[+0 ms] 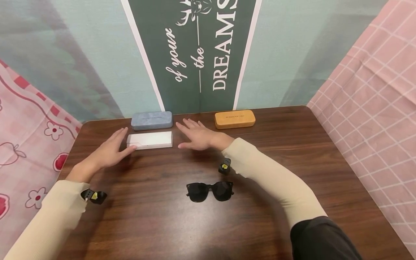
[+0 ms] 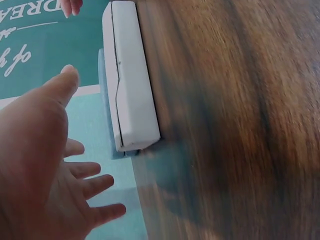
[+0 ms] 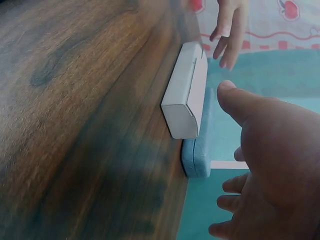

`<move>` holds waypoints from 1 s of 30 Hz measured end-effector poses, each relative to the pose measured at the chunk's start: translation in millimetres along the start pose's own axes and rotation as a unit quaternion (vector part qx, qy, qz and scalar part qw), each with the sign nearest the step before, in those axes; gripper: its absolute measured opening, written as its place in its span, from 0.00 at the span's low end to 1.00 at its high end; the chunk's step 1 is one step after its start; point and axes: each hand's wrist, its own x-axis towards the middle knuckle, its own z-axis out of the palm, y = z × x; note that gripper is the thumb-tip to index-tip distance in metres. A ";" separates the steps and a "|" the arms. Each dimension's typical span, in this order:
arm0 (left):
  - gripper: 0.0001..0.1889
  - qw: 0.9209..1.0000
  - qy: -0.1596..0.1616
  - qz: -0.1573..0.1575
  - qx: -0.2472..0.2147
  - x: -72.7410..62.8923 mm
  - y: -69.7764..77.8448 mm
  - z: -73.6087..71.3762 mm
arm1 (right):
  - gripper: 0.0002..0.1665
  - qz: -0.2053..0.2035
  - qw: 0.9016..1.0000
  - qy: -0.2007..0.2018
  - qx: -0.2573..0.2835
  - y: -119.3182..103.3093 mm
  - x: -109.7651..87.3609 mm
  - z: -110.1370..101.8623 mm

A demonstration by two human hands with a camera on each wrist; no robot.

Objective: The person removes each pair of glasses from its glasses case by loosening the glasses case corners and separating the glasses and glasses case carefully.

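Observation:
A slim white box (image 1: 150, 140) lies on the brown table, right in front of a blue glasses case (image 1: 152, 120) at the back left. My left hand (image 1: 110, 150) hovers at the box's left end, fingers spread and thumb near its front corner. On the box's other side is my right hand (image 1: 197, 136), its fingers extended and the palm holding nothing. In the left wrist view the white box (image 2: 131, 75) shows a thin seam along its side. The right wrist view has the white box (image 3: 186, 90) between the two hands, with the blue case (image 3: 200, 155) behind it.
A yellow glasses case (image 1: 235, 119) sits at the back edge, right of my right hand. Dark sunglasses (image 1: 210, 191) lie on the table (image 1: 156, 224) nearer to me. A green and teal cloth (image 1: 201, 101) hangs behind; pink cloths (image 1: 364, 97) border both sides.

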 end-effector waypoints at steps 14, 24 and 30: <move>0.43 0.999 0.028 0.030 -0.022 7.4 -2.0 13.4 | 0.50 -0.019 0.999 -0.032 0.027 -10.6 18.2 8.8; 0.39 0.997 0.050 0.052 -0.021 11.8 -0.3 22.6 | 0.48 -0.003 0.998 -0.059 0.010 -16.2 25.7 26.1; 0.34 0.992 0.097 0.069 -0.032 20.5 -4.2 28.9 | 0.53 0.011 0.998 -0.058 -0.008 -23.4 28.7 32.0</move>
